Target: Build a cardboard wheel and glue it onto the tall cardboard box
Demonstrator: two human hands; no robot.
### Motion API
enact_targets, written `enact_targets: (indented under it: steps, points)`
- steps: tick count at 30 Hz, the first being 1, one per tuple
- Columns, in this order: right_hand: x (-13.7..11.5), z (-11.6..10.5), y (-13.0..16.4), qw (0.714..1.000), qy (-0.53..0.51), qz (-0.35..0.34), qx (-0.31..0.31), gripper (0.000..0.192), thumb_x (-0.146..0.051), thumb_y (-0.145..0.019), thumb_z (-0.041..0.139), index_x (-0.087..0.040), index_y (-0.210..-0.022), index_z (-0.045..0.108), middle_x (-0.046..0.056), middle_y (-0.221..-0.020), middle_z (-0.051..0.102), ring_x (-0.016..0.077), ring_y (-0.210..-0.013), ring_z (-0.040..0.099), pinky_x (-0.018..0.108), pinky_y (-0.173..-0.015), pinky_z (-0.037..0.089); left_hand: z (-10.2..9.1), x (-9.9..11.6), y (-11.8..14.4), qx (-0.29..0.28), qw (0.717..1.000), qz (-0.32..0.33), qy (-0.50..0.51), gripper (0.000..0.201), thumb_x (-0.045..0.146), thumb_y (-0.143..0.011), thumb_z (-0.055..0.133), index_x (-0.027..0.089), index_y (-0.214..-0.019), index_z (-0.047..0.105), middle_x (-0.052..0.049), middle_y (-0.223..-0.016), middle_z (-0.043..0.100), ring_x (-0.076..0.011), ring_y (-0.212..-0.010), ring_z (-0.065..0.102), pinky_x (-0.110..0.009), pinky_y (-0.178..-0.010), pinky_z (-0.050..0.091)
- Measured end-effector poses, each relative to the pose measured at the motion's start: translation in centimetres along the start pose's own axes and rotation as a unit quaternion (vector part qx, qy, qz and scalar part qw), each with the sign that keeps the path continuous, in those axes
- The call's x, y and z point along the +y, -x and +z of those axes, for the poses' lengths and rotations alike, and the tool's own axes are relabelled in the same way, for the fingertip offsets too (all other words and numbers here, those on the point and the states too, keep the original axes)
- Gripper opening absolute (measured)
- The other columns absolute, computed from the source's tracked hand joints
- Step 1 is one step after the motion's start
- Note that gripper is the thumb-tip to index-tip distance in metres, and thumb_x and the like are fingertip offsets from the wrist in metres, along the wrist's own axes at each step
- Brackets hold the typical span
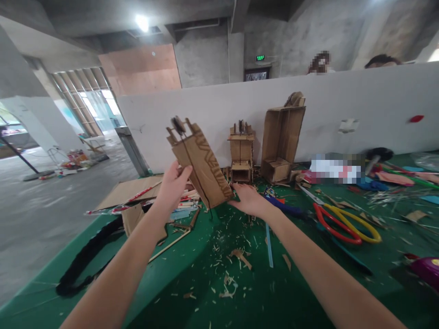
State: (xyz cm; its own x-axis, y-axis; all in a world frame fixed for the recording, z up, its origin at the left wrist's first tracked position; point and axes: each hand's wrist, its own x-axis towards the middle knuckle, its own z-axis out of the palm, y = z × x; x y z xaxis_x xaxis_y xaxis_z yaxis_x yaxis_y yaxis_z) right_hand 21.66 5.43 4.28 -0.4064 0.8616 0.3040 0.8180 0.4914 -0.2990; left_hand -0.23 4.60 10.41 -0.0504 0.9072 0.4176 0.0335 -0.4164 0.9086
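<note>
Cardboard model (202,162) gripped by both hands: left (172,185), right (248,199).

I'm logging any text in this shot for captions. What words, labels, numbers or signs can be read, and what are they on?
No text here can be read with certainty.
Green lit sign above the far doorway: too small and blurred to read.
Cardboard model held by the left hand and right hand: burnt wavy marks on its side, possibly letters, not legible.
Blurred patch on the green table: unreadable.
</note>
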Motion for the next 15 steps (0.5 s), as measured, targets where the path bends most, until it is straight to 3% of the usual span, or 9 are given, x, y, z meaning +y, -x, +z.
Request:
enact_targets:
  steps: [5,11,15]
  points:
    - [-0.6,-2.0,-0.2,0.987,-0.097,-0.056,0.115,0.027,-0.03,-0.091,0.049,-0.019,-0.112,0.061,0.008,-0.111,0.066,0.0195,-0.102,0.06,0.031,-0.087,0.043,-2.3,1.9,-1.1,0.092,0.986,-0.092,0.107,0.005,0.018,-0.08,0.056,0.021,-0.084,0.058,0.004,-0.067,0.065,-0.0102,-0.049,0.059,-0.021,-0.048,0.05]
    - [-1.6,-2.9,-0.4,0.956,-0.189,-0.089,0.207,0.015,-0.028,-0.086,0.059,-0.018,-0.09,0.07,0.006,-0.09,0.07,0.0176,-0.086,0.063,0.031,-0.078,0.048,-3.4,2.2,-1.7,0.144,0.952,-0.208,0.17,0.015,0.009,-0.084,0.049,0.018,-0.075,0.057,0.005,-0.058,0.061,-0.0092,-0.042,0.057,-0.02,-0.041,0.047]
    - [-2.6,-3.5,-0.4,0.935,-0.248,-0.091,0.236,0.018,-0.026,-0.083,0.062,-0.02,-0.098,0.069,0.004,-0.09,0.069,0.0155,-0.08,0.063,0.029,-0.071,0.051,-3.6,2.1,-1.9,0.152,0.94,-0.25,0.176,0.019,0.01,-0.087,0.045,0.016,-0.072,0.055,0.005,-0.054,0.059,-0.0073,-0.039,0.055,-0.017,-0.039,0.045]
